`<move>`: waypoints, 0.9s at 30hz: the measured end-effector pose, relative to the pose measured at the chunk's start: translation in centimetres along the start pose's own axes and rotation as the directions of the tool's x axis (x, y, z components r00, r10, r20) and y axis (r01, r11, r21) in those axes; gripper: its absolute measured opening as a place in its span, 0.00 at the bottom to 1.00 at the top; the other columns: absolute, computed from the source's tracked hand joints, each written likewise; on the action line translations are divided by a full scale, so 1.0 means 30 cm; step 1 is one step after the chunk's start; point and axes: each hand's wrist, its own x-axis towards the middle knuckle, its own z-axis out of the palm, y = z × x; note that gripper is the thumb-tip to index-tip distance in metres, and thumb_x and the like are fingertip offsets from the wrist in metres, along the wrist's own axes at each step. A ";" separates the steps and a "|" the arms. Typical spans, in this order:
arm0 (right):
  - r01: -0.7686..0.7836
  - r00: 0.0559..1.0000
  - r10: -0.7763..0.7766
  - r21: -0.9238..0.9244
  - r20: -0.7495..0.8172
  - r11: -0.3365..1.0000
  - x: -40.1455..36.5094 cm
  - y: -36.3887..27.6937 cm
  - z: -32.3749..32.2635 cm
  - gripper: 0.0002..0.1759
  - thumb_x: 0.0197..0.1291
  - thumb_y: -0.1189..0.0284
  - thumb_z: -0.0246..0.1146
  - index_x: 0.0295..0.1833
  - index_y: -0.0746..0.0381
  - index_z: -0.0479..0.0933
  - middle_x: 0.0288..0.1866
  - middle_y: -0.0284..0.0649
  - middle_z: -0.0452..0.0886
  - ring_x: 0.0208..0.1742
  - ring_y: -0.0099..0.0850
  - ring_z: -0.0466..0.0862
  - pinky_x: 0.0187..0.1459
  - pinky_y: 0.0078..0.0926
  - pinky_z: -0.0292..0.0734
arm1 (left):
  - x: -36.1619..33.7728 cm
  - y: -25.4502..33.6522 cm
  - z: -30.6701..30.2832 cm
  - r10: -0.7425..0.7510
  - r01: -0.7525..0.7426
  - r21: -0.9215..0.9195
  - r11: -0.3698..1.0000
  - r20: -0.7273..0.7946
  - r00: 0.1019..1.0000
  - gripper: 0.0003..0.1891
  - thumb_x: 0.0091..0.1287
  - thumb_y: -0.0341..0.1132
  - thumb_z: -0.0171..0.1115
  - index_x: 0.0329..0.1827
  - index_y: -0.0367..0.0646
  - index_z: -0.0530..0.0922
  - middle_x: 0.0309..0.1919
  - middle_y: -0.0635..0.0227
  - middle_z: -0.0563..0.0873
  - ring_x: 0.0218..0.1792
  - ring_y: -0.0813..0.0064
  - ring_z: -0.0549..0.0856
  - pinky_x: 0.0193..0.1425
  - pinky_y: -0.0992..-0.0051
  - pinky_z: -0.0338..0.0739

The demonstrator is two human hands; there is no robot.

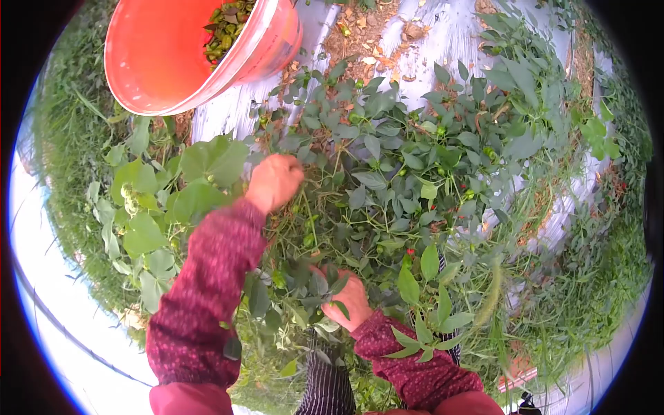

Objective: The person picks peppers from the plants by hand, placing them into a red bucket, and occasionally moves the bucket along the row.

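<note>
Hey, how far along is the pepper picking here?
Done: the orange bucket holds a heap of green peppers, though much of its inner wall shows bare. In hand: the left hand and right hand are both among the leaves of the pepper plant; what they grip is hidden. Left: small red peppers and some green ones hang unpicked on it.

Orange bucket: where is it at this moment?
The orange bucket is at the top left of the head view, beyond the left hand, beside the leafy plants.
</note>
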 end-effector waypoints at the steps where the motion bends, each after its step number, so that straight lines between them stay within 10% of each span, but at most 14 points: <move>1: 0.000 1.000 0.000 -0.001 0.002 1.000 0.004 0.000 0.005 0.42 0.38 0.78 0.62 0.67 0.52 0.66 0.52 0.43 0.77 0.44 0.42 0.80 0.46 0.39 0.71 | 0.048 -0.045 0.021 -0.066 0.061 0.102 0.993 0.042 0.997 0.14 0.58 0.39 0.56 0.40 0.41 0.83 0.38 0.47 0.84 0.43 0.53 0.84 0.49 0.61 0.77; 5: -0.017 1.000 0.017 -0.031 -0.008 0.999 0.013 0.004 0.015 0.41 0.38 0.79 0.61 0.66 0.52 0.67 0.51 0.42 0.78 0.41 0.43 0.81 0.44 0.39 0.72 | 0.148 -0.162 0.129 -0.196 0.170 0.290 0.942 0.063 0.979 0.18 0.60 0.43 0.58 0.40 0.33 0.82 0.38 0.45 0.84 0.45 0.53 0.83 0.51 0.63 0.75; 14: -0.067 0.997 0.069 -0.079 0.028 0.995 0.037 -0.019 -0.008 0.37 0.43 0.76 0.60 0.66 0.52 0.66 0.55 0.41 0.77 0.44 0.42 0.81 0.46 0.37 0.74 | 0.264 -0.219 0.222 -0.613 0.605 -0.112 0.788 -0.064 0.787 0.20 0.59 0.46 0.61 0.41 0.34 0.82 0.43 0.45 0.83 0.43 0.50 0.84 0.48 0.63 0.78; 16: -0.079 0.996 0.080 -0.043 0.040 0.996 0.038 -0.018 -0.009 0.37 0.43 0.76 0.60 0.65 0.51 0.66 0.57 0.40 0.76 0.46 0.40 0.81 0.47 0.38 0.74 | 0.227 -0.191 0.240 -0.297 0.379 0.307 0.873 -0.281 0.913 0.14 0.58 0.39 0.61 0.41 0.39 0.82 0.44 0.52 0.83 0.38 0.57 0.86 0.41 0.64 0.80; 19: -0.056 0.998 0.059 -0.073 0.033 0.996 0.044 -0.021 -0.013 0.36 0.44 0.76 0.60 0.65 0.51 0.67 0.58 0.41 0.76 0.48 0.39 0.81 0.47 0.38 0.74 | 0.164 -0.144 0.233 0.015 0.095 0.633 0.769 -0.167 0.986 0.07 0.61 0.31 0.55 0.39 0.44 0.80 0.30 0.59 0.84 0.32 0.63 0.86 0.33 0.64 0.79; 27: -0.047 0.998 0.050 -0.062 0.046 0.997 0.044 -0.023 -0.021 0.38 0.43 0.75 0.62 0.66 0.52 0.66 0.58 0.41 0.75 0.48 0.41 0.81 0.48 0.37 0.75 | 0.196 -0.145 0.248 0.255 -0.235 0.768 0.595 0.097 0.962 0.09 0.60 0.31 0.56 0.42 0.44 0.81 0.35 0.65 0.84 0.32 0.64 0.86 0.31 0.64 0.78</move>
